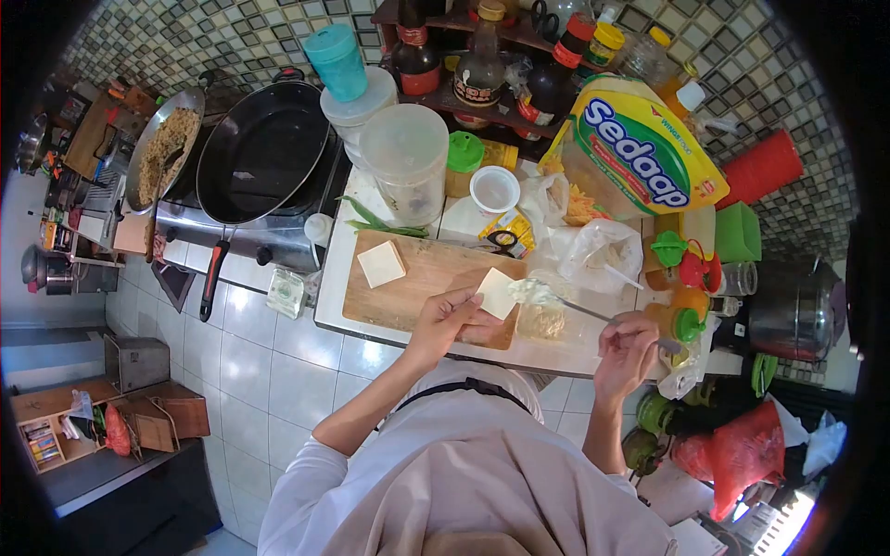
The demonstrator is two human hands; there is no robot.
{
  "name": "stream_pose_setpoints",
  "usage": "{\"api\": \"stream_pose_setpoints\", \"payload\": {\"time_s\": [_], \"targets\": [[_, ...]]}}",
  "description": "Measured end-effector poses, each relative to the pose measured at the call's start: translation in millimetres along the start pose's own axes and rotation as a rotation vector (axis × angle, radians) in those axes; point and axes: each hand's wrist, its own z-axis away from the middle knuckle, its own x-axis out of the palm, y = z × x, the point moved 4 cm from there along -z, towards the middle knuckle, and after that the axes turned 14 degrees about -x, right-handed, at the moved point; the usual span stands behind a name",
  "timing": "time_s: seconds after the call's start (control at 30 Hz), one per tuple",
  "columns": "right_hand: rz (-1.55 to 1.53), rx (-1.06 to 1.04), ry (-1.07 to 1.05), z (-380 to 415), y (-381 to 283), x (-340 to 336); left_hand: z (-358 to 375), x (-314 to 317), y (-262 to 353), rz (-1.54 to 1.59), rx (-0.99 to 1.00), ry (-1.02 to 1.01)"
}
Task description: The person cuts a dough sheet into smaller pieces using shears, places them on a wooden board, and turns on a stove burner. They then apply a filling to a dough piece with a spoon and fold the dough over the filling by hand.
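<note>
While left hand (451, 320) fingers grip one wrapper square (496, 294), right hand (628, 349) fingers grip one spoon (575, 305); second square (381, 264) on board (426, 295).

A cutting board (422, 283) lies on the counter (556, 357), with a square wrapper (381, 264) on its left part. The left hand (450, 320) holds another wrapper (497, 294) over the board's right end. To the right, the right hand (629, 350) holds a spoon (556, 298) above a small bowl (541, 320). Behind the board stand tubs (406, 159); left of them, a pan (262, 150) sits on the stove (278, 236).
</note>
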Motion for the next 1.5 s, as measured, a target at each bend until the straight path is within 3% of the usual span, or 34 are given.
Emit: {"api": "stream_pose_setpoints", "payload": {"time_s": [0.03,0.3,0.5,1.43,1.5], "targets": [[0.034,-0.075,-0.135,0.4,-2.0,7.7,3.2,1.6,4.8,-0.015,0.025,0.030],[0.277,-0.343,-0.528,3.6,-9.1,30.7,10.8,-3.6,11.1,-0.017,0.128,0.103],[0.354,-0.549,-0.663,3.7,-17.1,40.9,13.4,-2.5,12.6,0.010,0.107,0.097],[0.364,-0.633,-0.711,0.3,-20.8,44.6,7.3,0.8,14.6,0.008,0.100,0.047],[0.298,-0.610,-0.640,-0.4,-23.7,42.9,7.4,0.7,14.4,0.013,0.094,0.043]]}}
